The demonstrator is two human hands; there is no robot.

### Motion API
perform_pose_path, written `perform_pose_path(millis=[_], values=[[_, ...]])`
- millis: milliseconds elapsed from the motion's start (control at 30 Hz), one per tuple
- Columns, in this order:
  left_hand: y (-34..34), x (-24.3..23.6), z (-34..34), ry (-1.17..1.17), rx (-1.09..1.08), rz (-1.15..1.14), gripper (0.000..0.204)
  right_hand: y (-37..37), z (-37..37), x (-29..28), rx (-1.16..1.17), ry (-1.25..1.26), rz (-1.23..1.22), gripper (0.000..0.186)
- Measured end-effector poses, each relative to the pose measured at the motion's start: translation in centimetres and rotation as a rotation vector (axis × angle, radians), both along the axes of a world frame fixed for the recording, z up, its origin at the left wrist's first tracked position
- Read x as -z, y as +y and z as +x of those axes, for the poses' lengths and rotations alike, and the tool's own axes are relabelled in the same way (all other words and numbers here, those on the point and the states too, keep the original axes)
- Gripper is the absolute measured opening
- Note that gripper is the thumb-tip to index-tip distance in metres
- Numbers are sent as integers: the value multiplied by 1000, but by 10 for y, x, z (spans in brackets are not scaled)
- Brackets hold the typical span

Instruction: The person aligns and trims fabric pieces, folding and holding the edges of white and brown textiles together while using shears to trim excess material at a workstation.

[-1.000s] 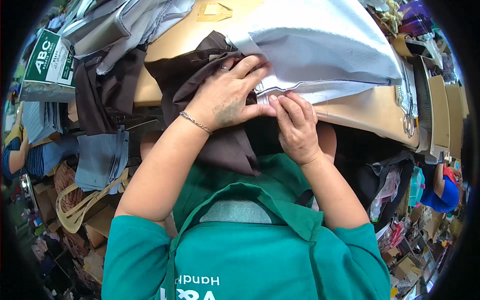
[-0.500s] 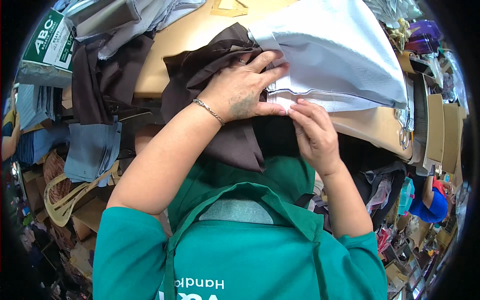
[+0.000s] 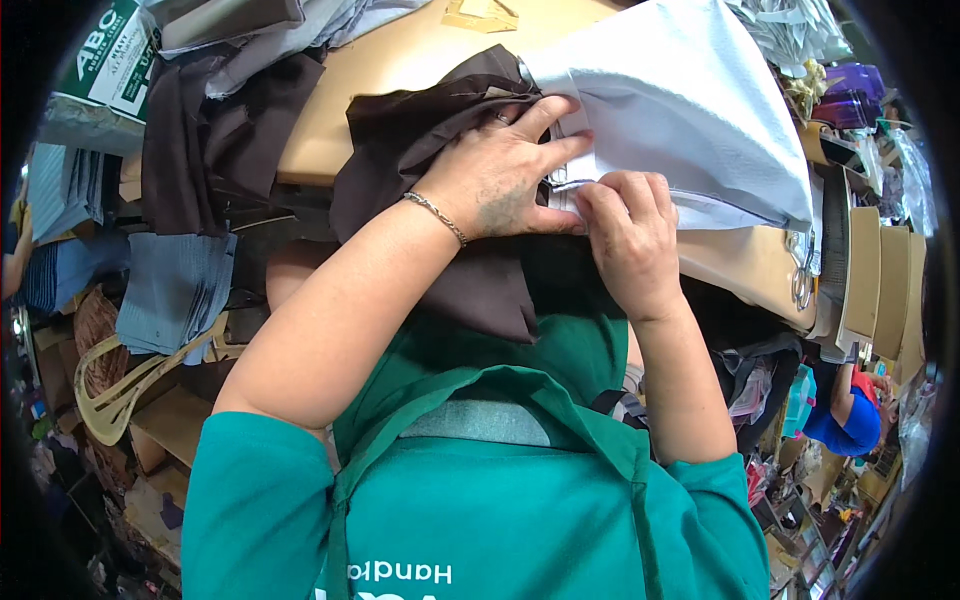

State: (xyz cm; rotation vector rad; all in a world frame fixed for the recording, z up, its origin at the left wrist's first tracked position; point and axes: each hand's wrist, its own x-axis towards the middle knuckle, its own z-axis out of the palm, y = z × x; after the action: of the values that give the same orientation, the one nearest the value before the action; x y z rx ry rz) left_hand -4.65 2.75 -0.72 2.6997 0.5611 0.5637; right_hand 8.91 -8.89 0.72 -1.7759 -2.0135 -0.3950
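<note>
My left hand (image 3: 500, 180) lies spread over the place where dark brown fabric (image 3: 425, 140) meets white fabric (image 3: 690, 110) on the table. Its fingertips press on a white folded band, and the thumb points toward my right hand. With fingers curled, my right hand (image 3: 635, 240) pinches the near edge of the white fabric, beside a dark seam line running rightward. Brown cloth also hangs below my left wrist over my lap. What lies under the left palm is hidden.
A pair of scissors (image 3: 801, 270) is at the table's right corner. Brown and grey cloth (image 3: 235, 140) drapes over its left end. Stacks of blue-grey pieces (image 3: 175, 290) and a curved cream template (image 3: 110, 400) sit at left. Cardboard (image 3: 862, 270) stands at right; a person in blue (image 3: 845, 415) is beyond.
My right hand has shifted slightly up and turned, its fingers curling into a pinch at the white fabric's edge. The left hand stays spread in the same place on the fabric.
</note>
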Motion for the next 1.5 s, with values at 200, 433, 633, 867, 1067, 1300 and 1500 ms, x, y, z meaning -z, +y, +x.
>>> perform_pose_path(millis=[200,433,633,867,1067,1300,1500], values=[[-2,1,0,-20,-13,4,68,1,6,-2,42,35,-37,18],[-1,1,0,-10,-15,6,70,0,-1,-4,102,-130,-82,17],[-2,2,0,-2,-32,30,69,1,-5,-5,123,-100,-68,11],[-1,8,1,-66,-37,73,68,4,-11,-6,162,-199,-118,13],[-2,4,2,-34,-43,42,66,-5,-9,4,135,-224,-32,22],[-2,4,1,-57,-18,12,67,-2,-11,4,162,-69,-61,26],[-1,5,-1,-54,-35,49,68,-5,-9,-1,148,34,-126,28]])
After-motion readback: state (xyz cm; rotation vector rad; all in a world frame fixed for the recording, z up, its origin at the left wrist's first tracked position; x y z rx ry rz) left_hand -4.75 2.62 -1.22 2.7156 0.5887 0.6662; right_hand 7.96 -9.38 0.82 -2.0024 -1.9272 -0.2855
